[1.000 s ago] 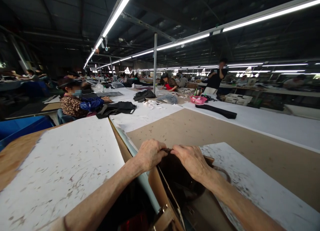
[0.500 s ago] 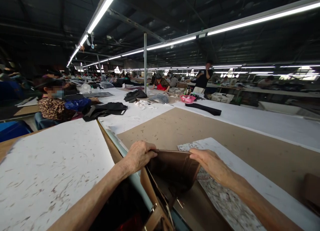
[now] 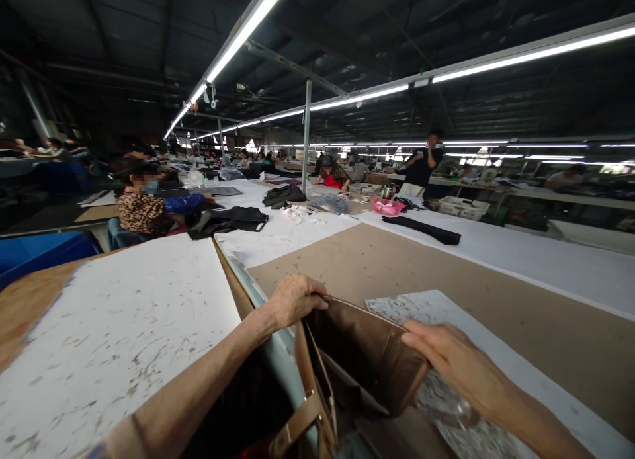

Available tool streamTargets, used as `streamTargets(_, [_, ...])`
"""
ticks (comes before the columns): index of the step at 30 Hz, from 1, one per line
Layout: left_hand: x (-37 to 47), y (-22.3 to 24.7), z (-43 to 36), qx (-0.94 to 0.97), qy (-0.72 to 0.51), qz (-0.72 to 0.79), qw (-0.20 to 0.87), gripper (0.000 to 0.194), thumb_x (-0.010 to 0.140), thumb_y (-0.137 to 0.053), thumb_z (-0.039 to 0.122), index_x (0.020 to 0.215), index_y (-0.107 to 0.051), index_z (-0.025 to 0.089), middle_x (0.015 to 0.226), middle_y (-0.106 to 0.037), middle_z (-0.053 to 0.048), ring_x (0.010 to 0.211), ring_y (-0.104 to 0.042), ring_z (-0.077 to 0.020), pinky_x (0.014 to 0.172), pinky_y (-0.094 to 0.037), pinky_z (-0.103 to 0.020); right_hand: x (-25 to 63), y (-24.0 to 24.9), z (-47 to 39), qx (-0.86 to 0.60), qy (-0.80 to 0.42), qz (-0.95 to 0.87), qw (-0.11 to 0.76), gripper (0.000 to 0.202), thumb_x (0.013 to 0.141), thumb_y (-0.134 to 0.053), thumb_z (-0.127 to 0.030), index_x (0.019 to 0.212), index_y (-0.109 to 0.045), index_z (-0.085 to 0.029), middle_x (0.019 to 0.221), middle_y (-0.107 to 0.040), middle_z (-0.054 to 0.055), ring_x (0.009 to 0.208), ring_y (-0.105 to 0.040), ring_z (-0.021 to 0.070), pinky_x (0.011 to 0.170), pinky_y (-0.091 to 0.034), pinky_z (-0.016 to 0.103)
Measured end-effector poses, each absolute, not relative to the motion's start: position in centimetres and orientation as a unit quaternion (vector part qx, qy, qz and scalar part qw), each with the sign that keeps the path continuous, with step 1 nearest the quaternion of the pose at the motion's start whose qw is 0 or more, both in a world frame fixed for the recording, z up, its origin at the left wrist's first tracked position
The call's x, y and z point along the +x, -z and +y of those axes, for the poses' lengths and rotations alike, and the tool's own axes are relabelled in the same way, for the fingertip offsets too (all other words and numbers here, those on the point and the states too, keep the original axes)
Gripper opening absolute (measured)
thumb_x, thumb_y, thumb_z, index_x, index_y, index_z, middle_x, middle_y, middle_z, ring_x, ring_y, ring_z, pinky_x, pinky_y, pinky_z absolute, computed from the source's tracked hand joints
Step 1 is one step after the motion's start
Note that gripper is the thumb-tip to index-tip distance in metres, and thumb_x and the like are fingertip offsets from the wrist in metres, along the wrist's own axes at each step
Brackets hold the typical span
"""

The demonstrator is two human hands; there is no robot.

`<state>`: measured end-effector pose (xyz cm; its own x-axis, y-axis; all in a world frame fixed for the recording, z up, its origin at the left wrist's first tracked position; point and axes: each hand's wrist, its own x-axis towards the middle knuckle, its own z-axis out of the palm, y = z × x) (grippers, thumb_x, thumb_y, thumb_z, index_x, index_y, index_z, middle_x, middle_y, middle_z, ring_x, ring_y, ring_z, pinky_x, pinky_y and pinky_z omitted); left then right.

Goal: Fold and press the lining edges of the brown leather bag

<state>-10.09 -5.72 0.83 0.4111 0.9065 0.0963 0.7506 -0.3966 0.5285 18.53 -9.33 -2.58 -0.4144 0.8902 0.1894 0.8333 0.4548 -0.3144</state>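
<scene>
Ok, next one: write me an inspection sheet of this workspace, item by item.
Surface: stained white paper at left; brown paper at right, with a smeared white sheet lying on it.
Job's things: brown bag, open at the top, with a strap bearing metal hardware.
Clutter: black fabric strip, pink basket and dark fabric heap, farther along the table.
Hands: left hand and right hand grip the bag's rim, apart.
Cables: nothing seen around the bag.
Surroundings: seated co-worker at left, metal post, overhead strip light.

Factory workshop: strip lights (image 3: pixel 248 32) under dark roof (image 3: pixel 347 22), long paper-covered worktables (image 3: pixel 526 254), people (image 3: pixel 141 213) seated and standing.
</scene>
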Motion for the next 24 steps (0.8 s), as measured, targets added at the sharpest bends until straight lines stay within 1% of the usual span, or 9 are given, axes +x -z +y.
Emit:
streamTargets(2, [-9.8, -1.2, -4.7, 0.806, -0.21, 0.488, 0.26, 0.018, 0.073, -0.054, 0.027, 0.08, -0.069, 0.019, 0.072, -0.065, 0.002, 0.072, -0.056, -0.0137, 0.066, -0.039, -0.02, 19.1, 1.9, -10.8, -0.522, -0.089, -0.828, 0.184, 0.028, 0.089, -0.036, -0.042, 0.085, -0.061, -0.03, 0.076, -0.063, 0.005, 0.068, -0.058, 0.0247, 0.058, -0.042, 0.033])
streamTargets(4, [-9.0, -1.3, -3.5, 0.798, -0.229, 0.465, 0.307, 0.02, 0.072, -0.055, 0.028, 0.082, -0.069, 0.017, 0.075, -0.066, 0.002, 0.073, -0.056, -0.0139, 0.067, -0.04, -0.021, 19.5, 1.5, -12.2, -0.518, -0.092, -0.826, 0.203, 0.027, 0.084, -0.046, -0.042, 0.106, -0.059, -0.035, 0.097, -0.065, 0.007, 0.084, -0.061, 0.0279, 0.067, -0.046, 0.034])
streamTargets(7, [-6.5, -1.0, -2.1, 0.796, -0.219, 0.445, 0.346, 0.019, 0.069, -0.06, 0.026, 0.082, -0.069, 0.016, 0.074, -0.066, 0.001, 0.073, -0.056, -0.0147, 0.067, -0.041, -0.022, 19.0, 1.3, -13.5, -0.526, -0.122, -0.823, 0.175, 0.051, 0.079, -0.055, -0.043, 0.128, -0.043, -0.039, 0.115, -0.059, 0.004, 0.097, -0.058, 0.0281, 0.075, -0.048, 0.034])
streamTargets(9, [-4.7, -0.4, -1.5, 0.81, -0.193, 0.431, 0.348, 0.019, 0.069, -0.062, 0.026, 0.083, -0.069, 0.015, 0.074, -0.066, 0.001, 0.074, -0.056, -0.0151, 0.067, -0.041, -0.023, 17.8, 1.3, -13.4, -0.552, -0.148, -0.808, 0.139, 0.062, 0.079, -0.053, -0.047, 0.137, -0.031, -0.036, 0.126, -0.051, 0.004, 0.108, -0.053, 0.0268, 0.083, -0.047, 0.035])
streamTargets(12, [-3.2, 0.0, -1.4, 0.842, -0.169, 0.414, 0.302, 0.024, 0.071, -0.062, 0.031, 0.089, -0.068, 0.017, 0.079, -0.066, -0.001, 0.078, -0.057, -0.0165, 0.069, -0.041, -0.024, 15.2, 0.9, -11.5, -0.581, -0.163, -0.789, 0.114, 0.067, 0.084, -0.047, -0.043, 0.141, -0.02, -0.022, 0.137, -0.038, 0.008, 0.122, -0.039, 0.0244, 0.097, -0.037, 0.039])
streamTargets(15, [-3.7, -0.5, -2.2, 0.851, -0.146, 0.432, 0.26, 0.047, 0.067, -0.066, 0.036, 0.11, -0.059, 0.018, 0.097, -0.065, -0.005, 0.089, -0.057, -0.021, 0.075, -0.043, -0.028, 13.4, 0.6, -8.7, -0.592, -0.161, -0.78, 0.122, 0.066, 0.083, -0.05, -0.031, 0.14, -0.021, -0.013, 0.136, -0.04, 0.012, 0.122, -0.04, 0.0232, 0.099, -0.033, 0.038])
streamTargets(20, [-6.8, -1.6, -6.4, 0.795, -0.119, 0.546, 0.238, 0.101, 0.056, -0.073, 0.039, 0.14, -0.022, 0.016, 0.114, -0.058, -0.014, 0.103, -0.053, -0.0302, 0.08, -0.042, -0.034, 12.4, 0.6, -5.4, -0.547, -0.14, -0.818, 0.114, 0.055, 0.079, -0.054, -0.015, 0.131, -0.039, -0.026, 0.118, -0.057, 0.004, 0.107, -0.053, 0.0217, 0.083, -0.039, 0.032])
streamTargets(22, [-7.7, -1.4, -8.5, 0.757, -0.112, 0.595, 0.246, 0.106, 0.057, -0.071, 0.04, 0.142, -0.013, 0.015, 0.112, -0.058, -0.016, 0.103, -0.053, -0.0312, 0.081, -0.042, -0.035, 12.1, 0.3, -5.0, -0.541, -0.114, -0.827, 0.102, 0.043, 0.08, -0.054, -0.016, 0.122, -0.049, -0.026, 0.107, -0.062, 0.003, 0.099, -0.056, 0.023, 0.075, -0.039, 0.031])
streamTargets(24, [-8.2, -0.8, -10.2, 0.724, -0.107, 0.629, 0.26, 0.1, 0.06, -0.069, 0.039, 0.141, -0.016, 0.014, 0.109, -0.059, -0.016, 0.101, -0.055, -0.0309, 0.078, -0.042, -0.034, 11.5, 0.0, -4.7, -0.544, -0.099, -0.828, 0.095, 0.024, 0.08, -0.056, -0.02, 0.104, -0.059, -0.024, 0.092, -0.065, 0.004, 0.089, -0.058, 0.0239, 0.067, -0.037, 0.03])
